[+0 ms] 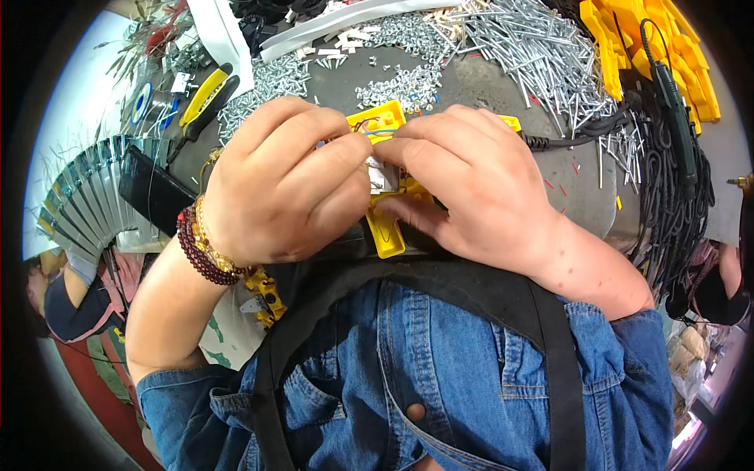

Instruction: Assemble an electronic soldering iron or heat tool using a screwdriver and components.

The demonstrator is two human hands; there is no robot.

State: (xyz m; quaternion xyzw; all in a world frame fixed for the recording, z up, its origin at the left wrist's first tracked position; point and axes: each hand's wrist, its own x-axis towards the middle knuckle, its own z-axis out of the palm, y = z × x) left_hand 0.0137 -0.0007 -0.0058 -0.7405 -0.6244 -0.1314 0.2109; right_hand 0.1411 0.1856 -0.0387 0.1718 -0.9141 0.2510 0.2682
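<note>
From here, the right hand (475,177) curls around a yellow plastic housing (389,238), while I can't tell what the curled left hand (290,180) pinches.

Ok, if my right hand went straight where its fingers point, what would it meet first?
Probably your left hand, facing it over the yellow plastic part; depth is unclear, so the blue wire might come first.
</note>
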